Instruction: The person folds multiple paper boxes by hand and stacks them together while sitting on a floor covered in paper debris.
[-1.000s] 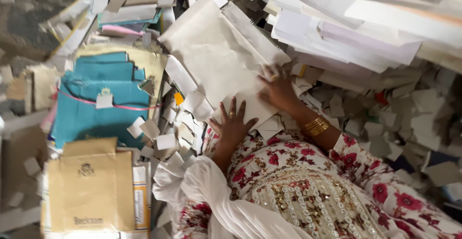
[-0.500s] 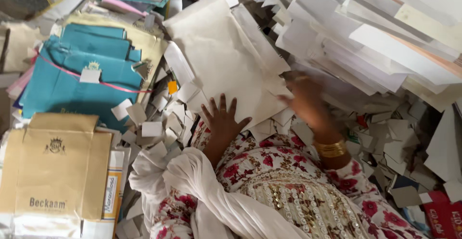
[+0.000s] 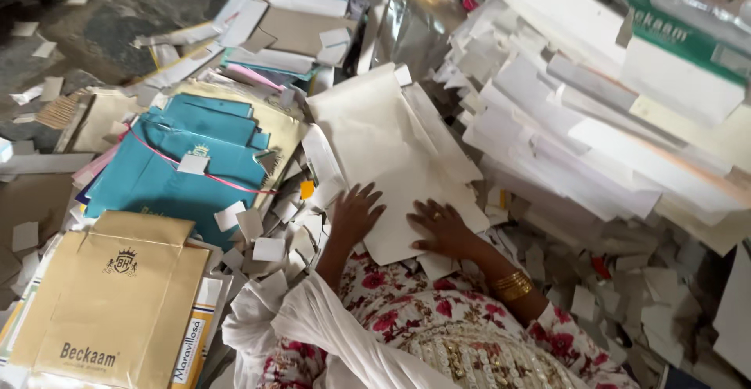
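- I see both hands flat on a stack of cream paper sheets (image 3: 391, 154) that lies on the floor among paper scraps (image 3: 266, 240).
- My left hand (image 3: 356, 213) rests on the stack's near left edge, fingers spread apart and pressed down, gripping nothing.
- My right hand (image 3: 442, 228) lies palm down on the near right corner of the stack, fingers loosely apart, a ring on one; gold bangles (image 3: 510, 285) sit at the wrist. It too clasps nothing.
- The stack runs away from me, its far end near a shiny silver sheet (image 3: 415, 21). To its left lie teal folders (image 3: 168, 174) tied with a pink string, and nearer me a tan flattened carton (image 3: 109, 303).
- To the right rises a tall heap of white sheets (image 3: 594, 123), with a green box (image 3: 665, 29) on top.
- I judge the step in hand is squaring or steadying the cream stack under both palms.
- The next move, as I read it, calls for fingers curling under the near edge to get a real hold, since flat palms alone can only slide the top sheets.
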